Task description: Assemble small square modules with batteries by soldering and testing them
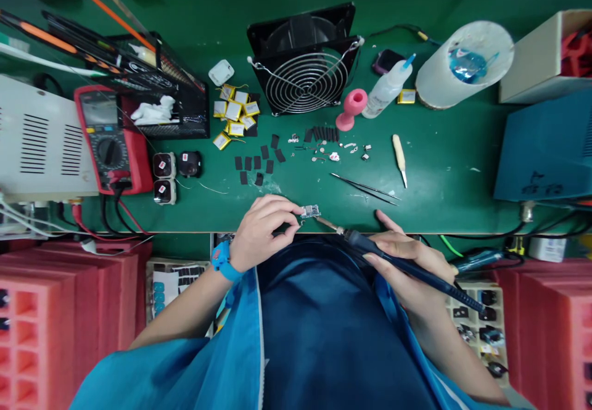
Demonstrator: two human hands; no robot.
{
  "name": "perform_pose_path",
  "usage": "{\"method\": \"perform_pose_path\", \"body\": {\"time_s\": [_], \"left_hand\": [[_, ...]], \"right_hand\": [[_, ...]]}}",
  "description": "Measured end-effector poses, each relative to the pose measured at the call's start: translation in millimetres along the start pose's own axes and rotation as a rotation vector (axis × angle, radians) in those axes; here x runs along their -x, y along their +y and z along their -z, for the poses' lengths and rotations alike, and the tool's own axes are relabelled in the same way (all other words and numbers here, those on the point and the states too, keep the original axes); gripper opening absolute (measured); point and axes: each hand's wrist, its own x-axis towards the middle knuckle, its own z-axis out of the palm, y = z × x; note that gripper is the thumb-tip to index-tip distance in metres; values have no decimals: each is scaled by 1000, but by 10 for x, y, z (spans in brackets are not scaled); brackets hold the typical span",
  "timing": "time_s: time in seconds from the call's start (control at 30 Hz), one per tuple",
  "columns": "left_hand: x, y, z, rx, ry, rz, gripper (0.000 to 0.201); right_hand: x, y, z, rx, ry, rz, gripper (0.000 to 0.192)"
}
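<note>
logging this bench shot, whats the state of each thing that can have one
left hand: pinching the small circuit board
small circuit board: held at the table edge, iron tip at it
right hand: gripping the soldering iron
soldering iron: tip on the board
fan: upright; spinning or not, cannot tell
multimeter: leads plugged in, screen unreadable
tweezers: lying untouched
squeeze bottle: tipped on its side

The person wears a blue short-sleeved smock point(324, 336) and a blue wristband point(222, 261)
</note>
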Motion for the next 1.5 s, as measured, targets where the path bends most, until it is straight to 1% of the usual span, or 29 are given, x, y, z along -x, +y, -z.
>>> {"method": "perform_pose_path", "body": {"time_s": [0.17, 0.37, 0.5, 0.73, 0.9, 1.3, 1.5], "left_hand": [[3, -2, -4, 0, 6, -13, 12], [7, -7, -9, 0, 4, -9, 12], [13, -17, -11, -2, 14, -18, 12], [16, -22, -15, 1, 11, -25, 12], [14, -17, -17, 1, 15, -23, 12], [18, -31, -36, 9, 24, -32, 12], [13, -16, -30, 11, 24, -27, 11]], "right_hand": [[1, 15, 3, 9, -30, 35, 29], [4, 15, 9, -2, -6, 34, 28], [7, 27, 8, 6, -27, 45, 28], [-10, 2, 10, 5, -3, 21, 26], [-9, -2, 0, 7, -26, 13, 26], [-4, -12, 6, 2, 16, -7, 24], [10, -14, 4, -8, 23, -32, 26]]}}
